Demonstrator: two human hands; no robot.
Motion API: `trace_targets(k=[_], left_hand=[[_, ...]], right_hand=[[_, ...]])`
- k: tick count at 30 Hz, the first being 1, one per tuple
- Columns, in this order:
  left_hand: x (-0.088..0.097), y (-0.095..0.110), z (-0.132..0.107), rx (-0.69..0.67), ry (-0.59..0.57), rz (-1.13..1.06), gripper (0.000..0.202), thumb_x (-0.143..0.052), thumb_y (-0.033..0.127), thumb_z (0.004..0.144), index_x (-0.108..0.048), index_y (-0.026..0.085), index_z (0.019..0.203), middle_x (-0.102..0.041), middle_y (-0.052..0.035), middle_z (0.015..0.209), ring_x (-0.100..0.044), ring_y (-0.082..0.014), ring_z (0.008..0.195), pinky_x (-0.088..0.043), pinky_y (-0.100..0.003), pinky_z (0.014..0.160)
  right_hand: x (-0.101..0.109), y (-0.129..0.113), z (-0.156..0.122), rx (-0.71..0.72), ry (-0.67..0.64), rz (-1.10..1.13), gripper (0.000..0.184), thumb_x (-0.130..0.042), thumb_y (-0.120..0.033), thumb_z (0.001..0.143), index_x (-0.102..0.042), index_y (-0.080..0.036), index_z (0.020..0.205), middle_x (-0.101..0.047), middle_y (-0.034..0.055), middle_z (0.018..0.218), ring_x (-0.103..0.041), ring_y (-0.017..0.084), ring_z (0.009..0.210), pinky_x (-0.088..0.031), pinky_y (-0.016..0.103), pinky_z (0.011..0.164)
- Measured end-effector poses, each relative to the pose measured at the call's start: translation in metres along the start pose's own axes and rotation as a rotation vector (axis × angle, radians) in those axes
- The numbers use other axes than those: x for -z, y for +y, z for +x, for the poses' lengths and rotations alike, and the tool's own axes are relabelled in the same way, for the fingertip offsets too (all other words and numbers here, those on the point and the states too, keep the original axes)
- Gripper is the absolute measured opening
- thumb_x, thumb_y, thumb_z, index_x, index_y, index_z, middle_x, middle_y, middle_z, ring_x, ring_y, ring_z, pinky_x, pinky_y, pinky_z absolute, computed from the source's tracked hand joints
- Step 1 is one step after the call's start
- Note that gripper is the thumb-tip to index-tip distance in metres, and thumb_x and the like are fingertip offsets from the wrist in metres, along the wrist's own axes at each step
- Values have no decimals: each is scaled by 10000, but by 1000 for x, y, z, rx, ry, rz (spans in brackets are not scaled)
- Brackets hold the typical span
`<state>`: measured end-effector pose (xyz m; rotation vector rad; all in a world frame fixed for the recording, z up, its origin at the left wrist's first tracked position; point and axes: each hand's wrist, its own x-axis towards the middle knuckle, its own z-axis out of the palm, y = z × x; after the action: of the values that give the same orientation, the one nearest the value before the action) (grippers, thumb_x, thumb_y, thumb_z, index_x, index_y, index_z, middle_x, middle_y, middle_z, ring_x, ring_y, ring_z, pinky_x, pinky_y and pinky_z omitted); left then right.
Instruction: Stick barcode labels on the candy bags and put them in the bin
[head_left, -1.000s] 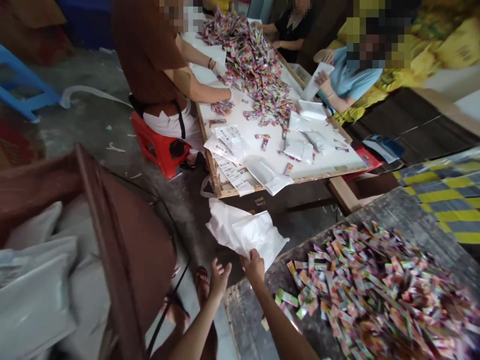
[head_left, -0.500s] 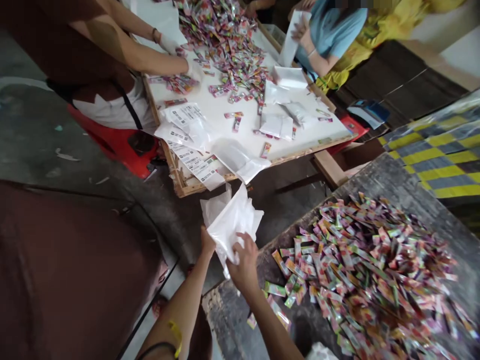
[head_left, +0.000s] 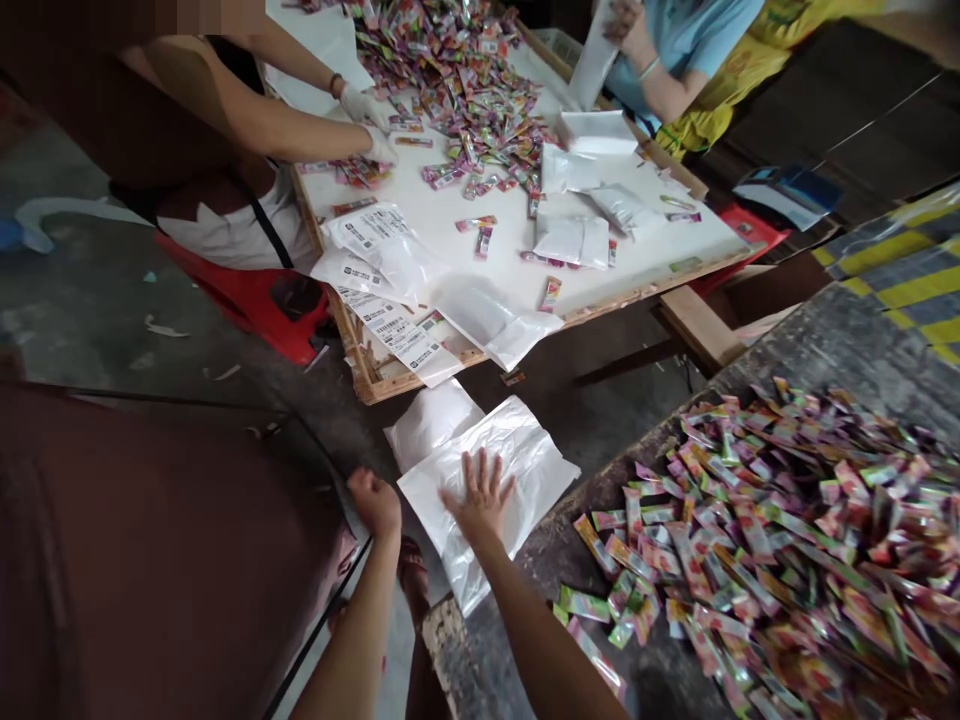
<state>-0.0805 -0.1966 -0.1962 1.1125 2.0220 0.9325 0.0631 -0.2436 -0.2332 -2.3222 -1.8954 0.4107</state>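
A white plastic bag [head_left: 517, 455] lies spread flat over the near corner of a dark table [head_left: 847, 350], with a second white bag [head_left: 431, 420] partly under it. My right hand [head_left: 478, 492] rests flat on the bag, fingers spread apart. My left hand [head_left: 375, 500] is closed in a fist at the bag's left edge; whether it pinches the edge I cannot make out. To the right, a big heap of colourful candy sachets [head_left: 787, 540] covers the dark table.
A white worktable [head_left: 517, 260] ahead carries more sachets [head_left: 465, 80], labelled bags [head_left: 382, 250] and white pouches [head_left: 574, 235]. A person on a red stool [head_left: 255, 300] sorts sachets at its left; another person [head_left: 675, 50] sits at the far right. A brown surface [head_left: 150, 560] fills the lower left.
The bag was held up bunched in both hands; now it lies spread flat, with my right hand open on top and my left hand closed at its edge.
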Motion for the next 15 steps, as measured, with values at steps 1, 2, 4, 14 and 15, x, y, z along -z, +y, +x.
trace_targets(k=[1,2,4,14,15], left_hand=[[-3,5,0,-60,-35,25,464,-384,324,909,-376,158,1342,-390,-145,1416,-370,-310,1289,-302,-533,1045],[-8,9,0,-130,-103,46,469,-380,308,905,-375,173,1354,-348,-131,1461,-288,-302,1347,-230,-497,1094],[-25,15,-1,-263,-313,81,498,-544,287,815,-472,243,1306,-364,-72,1479,-226,-271,1387,-133,-425,1136],[28,59,-85,34,-504,65,524,-614,253,784,-488,107,1271,-412,-210,1415,-318,-314,1341,-203,-544,1096],[50,66,-106,76,-500,0,413,-577,326,821,-551,148,1192,-527,-152,1316,-464,-275,1231,-328,-532,1038]], right_hand=[[-5,1,0,-1,13,-14,787,-408,-631,827,-172,-253,1475,-56,79,1557,77,361,1403,51,646,1042],[-9,2,-1,0,22,-25,781,-420,-610,829,-164,-257,1476,-50,74,1557,78,359,1403,54,645,1042],[-14,3,-1,1,22,-38,770,-436,-565,831,-149,-260,1478,-44,65,1558,81,350,1405,58,638,1047],[62,-6,-50,-5,-30,237,578,-352,-372,853,-386,-105,1364,-303,143,1479,-216,284,1383,-168,441,1118],[75,-17,-65,-5,-14,340,537,-326,-373,857,-450,-110,1308,-397,152,1418,-311,284,1340,-231,421,1100]])
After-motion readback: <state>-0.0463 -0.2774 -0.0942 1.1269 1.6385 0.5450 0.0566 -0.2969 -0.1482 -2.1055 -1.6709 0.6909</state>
